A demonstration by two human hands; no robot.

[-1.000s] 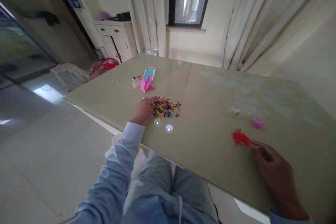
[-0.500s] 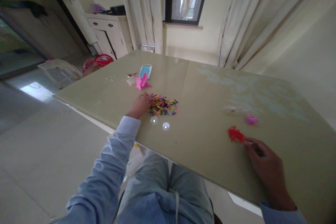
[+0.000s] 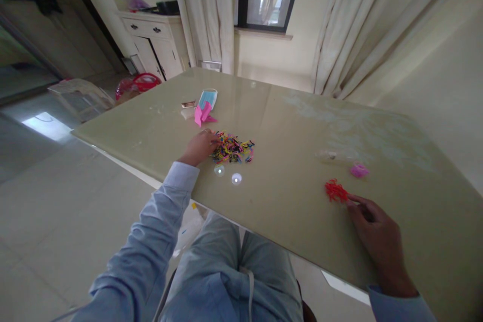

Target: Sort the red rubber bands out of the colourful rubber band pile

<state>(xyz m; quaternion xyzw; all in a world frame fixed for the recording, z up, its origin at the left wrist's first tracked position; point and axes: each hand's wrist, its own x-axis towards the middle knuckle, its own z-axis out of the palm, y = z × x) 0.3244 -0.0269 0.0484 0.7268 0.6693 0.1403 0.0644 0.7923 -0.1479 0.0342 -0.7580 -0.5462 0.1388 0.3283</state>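
Note:
My left hand reaches to the left edge of a multicoloured pile of small, thin pieces like rubber bands. Its fingers are bunched together on the pile; whatever is between the fingertips is too small to make out. My right hand rests on the table at the near right of a small heap of red, band-like pieces. Thumb and index finger are pinched together at the heap's edge, and I cannot see what they hold. Two small, clear, shiny discs lie just in front of the multicoloured pile.
Behind the left pile are a pink folded paper shape, a blue face mask and a small brown-and-white packet. A clear plastic bottle or bag and a pink-purple bundle lie beyond the red heap on the table.
The whole view has shifted slightly. Both hands keep nearly the same places, the left at the multicoloured pile and the right at the red heap.

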